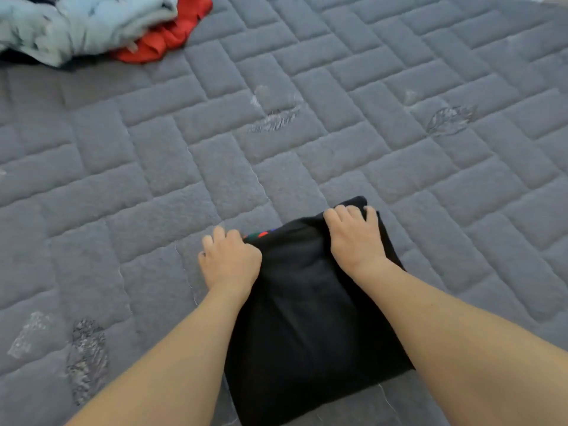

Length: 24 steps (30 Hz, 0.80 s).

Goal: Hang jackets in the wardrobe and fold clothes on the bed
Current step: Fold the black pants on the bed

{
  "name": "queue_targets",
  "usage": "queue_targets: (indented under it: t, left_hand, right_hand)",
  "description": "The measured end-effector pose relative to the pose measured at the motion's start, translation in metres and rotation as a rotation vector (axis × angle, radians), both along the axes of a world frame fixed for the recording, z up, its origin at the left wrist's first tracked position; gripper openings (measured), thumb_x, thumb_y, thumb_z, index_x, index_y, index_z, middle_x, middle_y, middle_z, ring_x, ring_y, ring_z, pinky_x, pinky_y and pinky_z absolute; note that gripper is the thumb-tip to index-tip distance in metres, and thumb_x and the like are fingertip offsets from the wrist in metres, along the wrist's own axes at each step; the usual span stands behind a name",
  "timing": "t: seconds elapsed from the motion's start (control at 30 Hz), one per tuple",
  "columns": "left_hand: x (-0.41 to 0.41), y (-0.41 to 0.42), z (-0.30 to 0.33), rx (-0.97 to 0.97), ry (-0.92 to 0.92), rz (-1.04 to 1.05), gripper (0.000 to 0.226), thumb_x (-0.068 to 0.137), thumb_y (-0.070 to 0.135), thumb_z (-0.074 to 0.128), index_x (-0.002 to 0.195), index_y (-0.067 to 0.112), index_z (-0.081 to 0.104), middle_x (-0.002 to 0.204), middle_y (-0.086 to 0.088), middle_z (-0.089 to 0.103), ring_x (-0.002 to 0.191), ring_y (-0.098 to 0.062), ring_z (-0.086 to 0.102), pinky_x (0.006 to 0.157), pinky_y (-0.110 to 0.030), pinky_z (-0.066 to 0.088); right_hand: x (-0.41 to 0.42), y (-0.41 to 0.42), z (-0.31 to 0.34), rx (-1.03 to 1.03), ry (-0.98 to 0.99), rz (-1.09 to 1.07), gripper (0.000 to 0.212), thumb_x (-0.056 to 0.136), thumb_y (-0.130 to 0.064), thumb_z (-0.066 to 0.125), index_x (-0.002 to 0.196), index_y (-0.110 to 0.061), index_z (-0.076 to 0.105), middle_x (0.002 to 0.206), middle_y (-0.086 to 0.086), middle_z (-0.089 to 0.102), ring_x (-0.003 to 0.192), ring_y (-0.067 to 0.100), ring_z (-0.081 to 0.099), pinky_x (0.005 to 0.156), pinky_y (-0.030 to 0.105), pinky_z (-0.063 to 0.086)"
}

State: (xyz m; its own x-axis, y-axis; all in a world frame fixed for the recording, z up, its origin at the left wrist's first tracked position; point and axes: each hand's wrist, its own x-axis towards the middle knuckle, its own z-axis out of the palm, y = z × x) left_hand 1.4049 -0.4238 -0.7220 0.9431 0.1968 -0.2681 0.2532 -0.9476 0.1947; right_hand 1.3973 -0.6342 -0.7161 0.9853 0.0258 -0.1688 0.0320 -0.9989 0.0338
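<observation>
A folded black garment is lying on the grey quilted bed cover in the lower middle of the frame, squared into a thick packet. Both bare forearms are reaching in from the bottom edge. The left hand is gripping the packet's upper left corner, its fingers curling down over the edge of the cloth. The right hand is gripping the upper right corner, fingers curling over the far edge where the fabric is bunching up. Between the two hands, along the far edge of the garment, a thin strip of red, green and blue print is peeking out; too little is showing to read any lettering or logo. In the upper left of the frame, well apart from the hands, a pale blue garment is sitting heaped on top of a red one, with something dark under them at the frame's edge. No brand mark or label can be made out on any of these.
</observation>
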Motion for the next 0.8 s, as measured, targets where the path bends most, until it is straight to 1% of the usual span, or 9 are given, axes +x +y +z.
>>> queue_targets:
  t: [0.07,0.13,0.23,0.33,0.4,0.5,0.63,0.7,0.8]
  left_hand:
    - [-0.007,0.000,-0.034,0.017,-0.178,0.001,0.024,0.076,0.016,0.040,0.085,0.013,0.062,0.094,-0.007,0.055,0.093,-0.030,0.046,0.087,-0.044,0.033]
    - [-0.011,-0.002,-0.056,0.027,-0.290,0.009,0.020,0.072,0.017,0.039,0.076,0.014,0.059,0.084,-0.006,0.054,0.085,-0.030,0.045,0.088,-0.045,0.030]
    - [-0.007,-0.003,-0.065,0.040,-0.317,0.008,0.020,0.071,0.018,0.038,0.071,0.014,0.057,0.079,-0.005,0.054,0.081,-0.030,0.044,0.088,-0.044,0.027]
    - [-0.002,-0.001,-0.061,0.055,-0.305,-0.015,0.020,0.070,0.018,0.039,0.068,0.013,0.058,0.076,-0.006,0.055,0.078,-0.031,0.045,0.088,-0.045,0.031]
    - [0.001,-0.001,-0.059,0.047,-0.302,-0.036,0.024,0.070,0.019,0.035,0.065,0.011,0.058,0.073,-0.007,0.056,0.075,-0.031,0.045,0.086,-0.046,0.033]
    - [0.007,0.000,-0.062,0.043,-0.286,-0.054,0.027,0.069,0.019,0.033,0.062,0.011,0.058,0.070,-0.006,0.056,0.072,-0.030,0.046,0.085,-0.044,0.033]
    - [0.021,0.004,-0.059,-0.024,-0.292,-0.143,0.014,0.065,0.014,0.038,0.054,0.014,0.047,0.063,-0.004,0.055,0.064,-0.027,0.041,0.074,-0.038,0.029]
    - [0.028,0.006,-0.053,-0.096,-0.302,-0.196,0.011,0.063,0.012,0.037,0.053,0.016,0.041,0.063,-0.004,0.053,0.064,-0.024,0.035,0.068,-0.036,0.026]
    - [0.027,0.007,-0.044,-0.194,-0.287,-0.160,0.012,0.065,0.013,0.032,0.057,0.013,0.042,0.071,-0.004,0.050,0.071,-0.026,0.038,0.065,-0.034,0.027]
  right_hand:
    - [0.001,-0.003,-0.033,0.086,-0.197,0.005,0.023,0.089,-0.009,0.046,0.106,-0.015,0.059,0.097,0.007,0.060,0.096,0.032,0.056,0.101,0.048,0.032]
    - [0.006,-0.007,-0.051,0.141,-0.310,0.000,0.014,0.091,-0.016,0.050,0.098,-0.014,0.062,0.088,0.005,0.060,0.085,0.031,0.055,0.093,0.043,0.032]
    - [0.021,-0.013,-0.055,0.162,-0.286,0.027,0.026,0.095,-0.027,0.039,0.090,-0.015,0.060,0.082,0.002,0.060,0.077,0.028,0.053,0.084,0.040,0.033]
    - [0.029,-0.015,-0.049,0.191,-0.235,0.051,0.032,0.093,-0.032,0.032,0.087,-0.015,0.058,0.076,0.000,0.060,0.072,0.027,0.053,0.079,0.039,0.033]
    - [0.032,-0.017,-0.050,0.215,-0.218,0.052,0.033,0.092,-0.036,0.031,0.093,-0.017,0.058,0.078,-0.001,0.062,0.073,0.026,0.053,0.079,0.038,0.033]
    - [0.031,-0.019,-0.058,0.211,-0.250,0.052,0.037,0.091,-0.041,0.034,0.106,-0.021,0.061,0.093,0.000,0.059,0.085,0.025,0.053,0.085,0.038,0.030]
    - [0.032,-0.022,-0.059,0.226,-0.254,0.061,0.043,0.090,-0.046,0.037,0.113,-0.021,0.064,0.118,0.000,0.056,0.118,0.024,0.049,0.112,0.044,0.020]
    - [0.031,-0.022,-0.054,0.249,-0.226,0.107,0.048,0.089,-0.050,0.036,0.111,-0.019,0.065,0.115,-0.001,0.059,0.117,0.023,0.053,0.115,0.044,0.021]
    - [0.032,-0.028,-0.041,0.228,-0.152,0.267,0.059,0.088,-0.061,0.032,0.107,-0.015,0.064,0.097,0.001,0.061,0.095,0.025,0.059,0.099,0.037,0.037]
